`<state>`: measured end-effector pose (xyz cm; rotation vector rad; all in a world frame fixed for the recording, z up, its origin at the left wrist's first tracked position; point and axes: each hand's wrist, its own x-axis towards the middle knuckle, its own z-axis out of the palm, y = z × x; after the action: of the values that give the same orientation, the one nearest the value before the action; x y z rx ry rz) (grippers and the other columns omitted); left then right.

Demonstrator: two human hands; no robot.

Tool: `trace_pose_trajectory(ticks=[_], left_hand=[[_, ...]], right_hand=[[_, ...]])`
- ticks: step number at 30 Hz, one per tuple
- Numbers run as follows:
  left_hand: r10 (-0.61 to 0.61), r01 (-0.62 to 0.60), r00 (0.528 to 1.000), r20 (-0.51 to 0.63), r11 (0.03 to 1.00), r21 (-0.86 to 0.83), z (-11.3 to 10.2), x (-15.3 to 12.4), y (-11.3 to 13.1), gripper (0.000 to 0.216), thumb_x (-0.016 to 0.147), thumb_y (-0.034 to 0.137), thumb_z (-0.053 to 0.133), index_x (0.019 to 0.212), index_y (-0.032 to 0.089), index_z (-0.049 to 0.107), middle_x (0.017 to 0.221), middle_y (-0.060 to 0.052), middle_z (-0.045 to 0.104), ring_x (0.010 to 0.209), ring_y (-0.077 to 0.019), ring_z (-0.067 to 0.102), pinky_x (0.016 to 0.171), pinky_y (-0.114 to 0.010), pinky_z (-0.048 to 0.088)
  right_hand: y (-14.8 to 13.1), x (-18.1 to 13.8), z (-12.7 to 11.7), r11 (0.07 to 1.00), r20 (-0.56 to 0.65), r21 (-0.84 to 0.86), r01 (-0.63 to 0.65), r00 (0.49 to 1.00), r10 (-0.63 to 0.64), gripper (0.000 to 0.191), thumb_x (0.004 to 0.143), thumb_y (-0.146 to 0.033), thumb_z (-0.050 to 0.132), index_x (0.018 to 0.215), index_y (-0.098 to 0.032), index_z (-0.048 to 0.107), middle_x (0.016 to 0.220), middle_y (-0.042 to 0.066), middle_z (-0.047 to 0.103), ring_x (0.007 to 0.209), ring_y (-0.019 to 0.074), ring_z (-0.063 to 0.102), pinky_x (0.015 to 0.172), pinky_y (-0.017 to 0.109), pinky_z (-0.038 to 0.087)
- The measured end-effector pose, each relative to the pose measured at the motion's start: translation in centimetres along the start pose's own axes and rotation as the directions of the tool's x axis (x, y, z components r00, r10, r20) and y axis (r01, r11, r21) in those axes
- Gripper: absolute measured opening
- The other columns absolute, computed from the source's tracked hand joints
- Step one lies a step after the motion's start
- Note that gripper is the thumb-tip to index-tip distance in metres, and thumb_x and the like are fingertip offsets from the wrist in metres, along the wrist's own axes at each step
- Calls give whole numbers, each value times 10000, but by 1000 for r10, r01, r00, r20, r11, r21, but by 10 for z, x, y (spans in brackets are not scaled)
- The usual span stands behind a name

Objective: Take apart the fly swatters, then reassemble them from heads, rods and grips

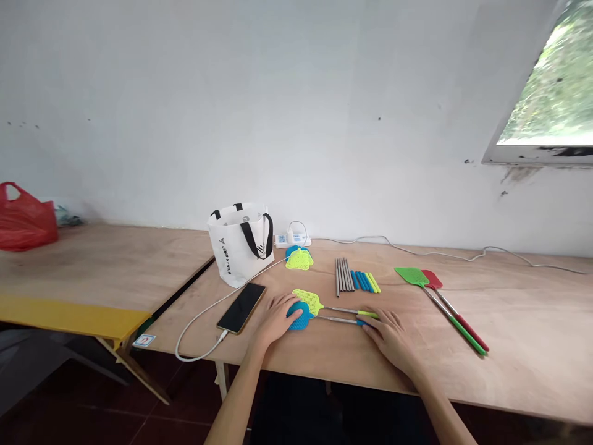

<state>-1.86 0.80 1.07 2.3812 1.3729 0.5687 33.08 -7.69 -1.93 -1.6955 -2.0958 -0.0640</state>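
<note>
Pair laid flat: yellow-green flyswatter (309, 300) and blue flyswatter (301, 317)

Both swatters are set side by side near the front edge of the tabletop (523, 303), heads left, grips (367, 314) right, shafts roughly parallel. The yellow-green one is placed farther back, its head partly overlapped by the blue head.

Low weight is expected. Heads look like thin perforated plastic, so easy bending is likely; metal shafts are judged stiff and slick, and could be rolled or slid by a stray push. Little fragility is expected, though the narrow necks between head and shaft should not be forced. Hold is best taken on the coloured grips, or on the shaft close to the neck if the head must be steadied.

Left hand (277, 319): laid palm-down over the left side of the heads, fingers extended, thumb rested on the blue head; nothing is clenched. Right hand (388, 334): palm-down at the grip ends, fingers draped over them; whether the grips are pinched or merely covered cannot be told. Forearms are angled inward from the near edge, wrists kept low.

Behind the shafts, steel tubes (344, 276), blue sleeves (360, 281) and yellow-green sleeves (374, 282) are lined up. Green flyswatter (412, 275) and red flyswatter (432, 279) are laid well to the right.
</note>
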Motion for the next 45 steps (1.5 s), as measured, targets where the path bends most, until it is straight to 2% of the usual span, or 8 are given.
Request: trace_pose_trajectory(ticks=[4,11,18,21,25,35,42,45], left_hand=[[2,-6,995,-99,999,-37,4,3,-4,380,1014,448,474,1334,272,582,1479,-65,553,1382,-269,476,1202,-495,306],[-29,-11,988,-154,969,-248,6,2,-4,339,990,343,468,1302,243,554,1426,-93,582,1366,-249,507,1163,-418,403],[-73,48,984,-160,987,-155,21,6,-9,516,1002,452,481,1450,205,423,1604,-137,374,1496,-288,339,1222,-481,306],[-86,68,974,-209,993,-91,24,9,-11,558,1006,480,471,1476,186,400,1570,-156,419,1478,-296,367,1212,-487,315],[-58,60,988,-143,998,7,22,8,-11,529,1020,517,431,1438,196,476,1571,-149,437,1492,-311,345,1231,-519,251],[-30,38,989,-144,998,54,25,8,-14,543,1028,567,377,1437,227,485,1580,-128,430,1486,-312,345,1228,-540,237],[-37,21,990,-137,992,-122,17,6,-16,476,1047,335,293,1505,230,370,1573,-103,443,1464,-228,393,1210,-444,323],[-49,36,988,-146,995,-89,20,7,-18,491,1031,350,348,1501,211,374,1583,-122,426,1478,-248,375,1212,-459,320]], right_hand=[[26,-4,-8,992,44,39,-116,992,115,423,1019,-487,398,1334,-361,649,1438,32,572,1309,289,535,1103,499,418],[37,-3,2,997,-48,24,-73,996,74,419,1027,-508,367,1297,-350,646,1349,39,620,1237,276,579,1077,486,433],[38,-3,6,997,-73,13,-72,995,72,379,1028,-511,358,1191,-269,599,1223,61,676,1145,265,625,1013,448,463],[36,-4,9,997,-110,7,-81,991,82,436,1024,-526,353,1307,-248,534,1273,85,664,1194,275,610,1046,465,444],[33,-5,12,993,-116,-1,-118,986,117,518,1028,-517,323,1456,-247,437,1397,98,605,1303,278,552,1120,502,384],[30,-4,8,993,-76,-13,-122,990,120,509,1031,-509,314,1457,-288,485,1460,75,568,1359,269,511,1150,516,360],[28,-4,6,992,-84,-32,-118,990,115,499,1029,-502,320,1438,-285,507,1448,70,579,1341,267,527,1135,499,377],[28,-3,5,993,-75,-21,-119,990,117,505,1034,-512,305,1430,-273,509,1446,74,580,1336,263,530,1138,495,371]])
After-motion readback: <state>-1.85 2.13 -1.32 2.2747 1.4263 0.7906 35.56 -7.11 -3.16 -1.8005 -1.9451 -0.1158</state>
